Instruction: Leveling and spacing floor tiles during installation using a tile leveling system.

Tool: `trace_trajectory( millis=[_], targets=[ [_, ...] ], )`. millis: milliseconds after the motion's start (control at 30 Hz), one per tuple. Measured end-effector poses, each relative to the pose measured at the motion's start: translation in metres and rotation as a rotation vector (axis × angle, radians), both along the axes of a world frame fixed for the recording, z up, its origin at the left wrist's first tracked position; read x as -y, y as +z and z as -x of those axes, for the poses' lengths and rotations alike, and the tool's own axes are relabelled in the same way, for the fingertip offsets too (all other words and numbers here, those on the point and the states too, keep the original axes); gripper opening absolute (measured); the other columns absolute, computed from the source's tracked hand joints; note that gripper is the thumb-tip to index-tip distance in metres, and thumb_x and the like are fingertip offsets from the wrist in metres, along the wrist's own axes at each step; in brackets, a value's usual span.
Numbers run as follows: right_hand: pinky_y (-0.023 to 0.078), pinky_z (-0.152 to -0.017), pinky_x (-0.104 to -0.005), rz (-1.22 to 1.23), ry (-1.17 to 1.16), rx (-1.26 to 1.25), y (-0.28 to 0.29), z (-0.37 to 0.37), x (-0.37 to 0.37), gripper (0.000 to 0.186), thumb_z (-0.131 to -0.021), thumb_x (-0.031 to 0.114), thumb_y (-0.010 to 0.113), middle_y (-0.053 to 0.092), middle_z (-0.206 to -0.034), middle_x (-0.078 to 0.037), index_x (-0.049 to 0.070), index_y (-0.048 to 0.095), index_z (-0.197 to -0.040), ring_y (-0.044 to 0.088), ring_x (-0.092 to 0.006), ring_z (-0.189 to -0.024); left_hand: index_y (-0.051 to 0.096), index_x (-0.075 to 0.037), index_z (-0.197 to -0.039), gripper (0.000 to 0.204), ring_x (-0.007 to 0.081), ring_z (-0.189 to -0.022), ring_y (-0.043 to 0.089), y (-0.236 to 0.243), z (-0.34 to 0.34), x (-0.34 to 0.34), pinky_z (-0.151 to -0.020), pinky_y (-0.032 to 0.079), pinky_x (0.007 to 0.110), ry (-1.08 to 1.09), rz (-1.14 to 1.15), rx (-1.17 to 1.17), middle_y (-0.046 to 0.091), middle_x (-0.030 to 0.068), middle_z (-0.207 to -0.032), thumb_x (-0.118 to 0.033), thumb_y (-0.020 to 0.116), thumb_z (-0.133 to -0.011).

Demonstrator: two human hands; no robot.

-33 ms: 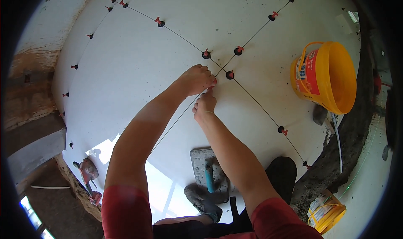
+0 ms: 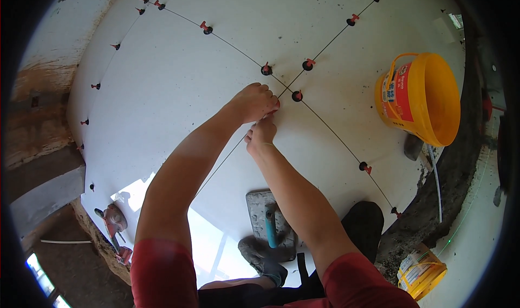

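My left hand [image 2: 254,102] is curled with its fingers closed around a small red tile-levelling piece [image 2: 275,106] at the joint line just below where two thin joints cross. My right hand [image 2: 261,132] is just below it, fingertips pressed against the same red piece; its grip is partly hidden. Red-and-black levelling clips [image 2: 266,69] run along the joints of the large glossy white tiles [image 2: 330,53], including a clip [image 2: 297,96] right of my hands.
A yellow bucket [image 2: 439,99] stands at right, another [image 2: 422,275] at lower right. A grey trowel with teal handle [image 2: 271,227] lies between my forearms near my shoes. A suction tool [image 2: 114,221] is at lower left. A rough mortar edge [image 2: 444,189] borders the tiles on the right.
My right hand has shifted slightly to the left and up toward my left hand. My left hand stays in about the same place.
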State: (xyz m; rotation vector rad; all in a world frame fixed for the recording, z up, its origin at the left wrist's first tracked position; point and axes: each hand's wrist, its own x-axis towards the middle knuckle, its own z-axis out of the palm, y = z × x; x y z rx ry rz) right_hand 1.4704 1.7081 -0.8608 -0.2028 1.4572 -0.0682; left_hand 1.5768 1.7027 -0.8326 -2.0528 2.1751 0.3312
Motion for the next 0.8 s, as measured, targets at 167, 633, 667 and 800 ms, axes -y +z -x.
trace_trajectory(
  millis=[167,633,667,800],
  targets=[
    [0.025,-0.051,-0.0287,0.144,-0.288,0.405,-0.008,-0.023,-0.024,0.027,-0.111,0.044,0.055,0.038,-0.065,0.008,0.022,0.045,-0.099,0.031,-0.0083,-0.051,0.073,-0.011,-0.092,0.019,0.0218,-0.097,0.07,-0.007,0.004,0.005,-0.092,0.057,0.036,0.078,-0.023,-0.105,0.073,0.0022,-0.091,-0.029,0.069,-0.099],
    [0.053,-0.09,-0.0315,0.092,-0.735,1.466,-0.077,-0.04,-0.025,0.024,-0.116,0.04,0.046,0.058,-0.127,0.004,0.024,0.053,-0.133,0.06,-0.0102,-0.11,0.077,-0.009,-0.099,0.03,0.0264,-0.111,0.072,0.019,0.024,0.02,-0.092,0.059,0.04,0.196,-0.179,-0.087,0.078,0.0069,-0.102,-0.03,0.057,-0.105],
    [0.053,-0.09,-0.0315,0.114,-0.727,1.464,-0.089,-0.033,-0.02,0.024,-0.116,0.04,0.046,0.058,-0.127,0.004,0.024,0.053,-0.133,0.06,-0.0102,-0.11,0.077,-0.009,-0.099,0.03,0.0264,-0.111,0.072,0.021,0.03,0.03,-0.092,0.059,0.04,0.187,-0.163,-0.097,0.078,0.0069,-0.102,-0.03,0.057,-0.105],
    [0.053,-0.089,-0.0314,-0.266,-0.815,1.301,-0.057,-0.012,-0.038,0.024,-0.118,0.038,0.04,0.059,-0.125,0.004,0.024,0.054,-0.131,0.059,-0.0104,-0.109,0.077,-0.01,-0.098,0.028,0.0253,-0.109,0.072,0.014,0.031,0.013,-0.09,0.06,0.039,0.403,-0.249,-0.081,0.078,0.0064,-0.1,-0.031,0.06,-0.104]
  ],
)
